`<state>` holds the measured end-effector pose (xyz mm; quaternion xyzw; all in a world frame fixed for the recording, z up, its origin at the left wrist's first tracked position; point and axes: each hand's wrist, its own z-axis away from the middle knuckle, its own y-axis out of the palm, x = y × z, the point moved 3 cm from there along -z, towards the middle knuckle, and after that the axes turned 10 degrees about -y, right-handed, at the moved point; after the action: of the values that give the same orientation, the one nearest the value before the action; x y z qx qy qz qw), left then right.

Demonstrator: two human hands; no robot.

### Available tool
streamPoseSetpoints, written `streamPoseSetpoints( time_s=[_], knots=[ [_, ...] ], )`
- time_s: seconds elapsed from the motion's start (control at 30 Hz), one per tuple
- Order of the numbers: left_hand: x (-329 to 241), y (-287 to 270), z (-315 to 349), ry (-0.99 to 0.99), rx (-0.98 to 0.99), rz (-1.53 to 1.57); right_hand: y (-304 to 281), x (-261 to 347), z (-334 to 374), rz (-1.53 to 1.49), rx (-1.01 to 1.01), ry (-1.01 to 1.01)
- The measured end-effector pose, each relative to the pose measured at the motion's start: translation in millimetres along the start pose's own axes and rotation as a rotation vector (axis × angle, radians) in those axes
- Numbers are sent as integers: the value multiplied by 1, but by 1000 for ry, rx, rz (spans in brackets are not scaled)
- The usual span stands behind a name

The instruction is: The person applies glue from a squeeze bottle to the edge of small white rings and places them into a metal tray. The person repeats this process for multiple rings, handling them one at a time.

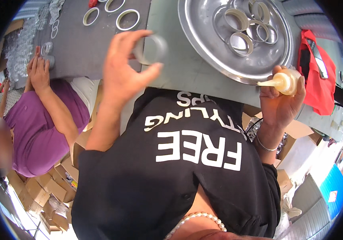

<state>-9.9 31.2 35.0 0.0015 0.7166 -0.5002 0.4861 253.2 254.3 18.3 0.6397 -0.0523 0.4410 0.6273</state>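
My left hand (125,68) is raised over the table's near edge, its thumb and fingers closed on a grey ring (155,49) that is blurred by motion. In my right hand (282,94) is a squeeze bottle (286,82) of yellowish liquid, with its pale pointed nozzle turned to the left. That hand is beside the near right rim of a large round metal tray (203,52). Several rings like the held one, such as this ring (241,44), lie in a group on the tray.
More rings, one a white-edged ring (127,20), lie on the dark mat (79,52) at the far left. A red bag (319,76) with a phone lies on the right. At left sits a co-worker in purple (39,124), hands at the table. Cardboard boxes (39,192) stand below.
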Motion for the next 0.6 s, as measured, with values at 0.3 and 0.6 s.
streamPoseSetpoints(
  time_s=[0.3,0.6],
  knots=[
    [-50,32,-48,326,-7,48,-11,20,-4,-56,17,-130],
    [-116,161,-87,716,561,-600,-12,40,11,-42,-17,-243]
  ],
)
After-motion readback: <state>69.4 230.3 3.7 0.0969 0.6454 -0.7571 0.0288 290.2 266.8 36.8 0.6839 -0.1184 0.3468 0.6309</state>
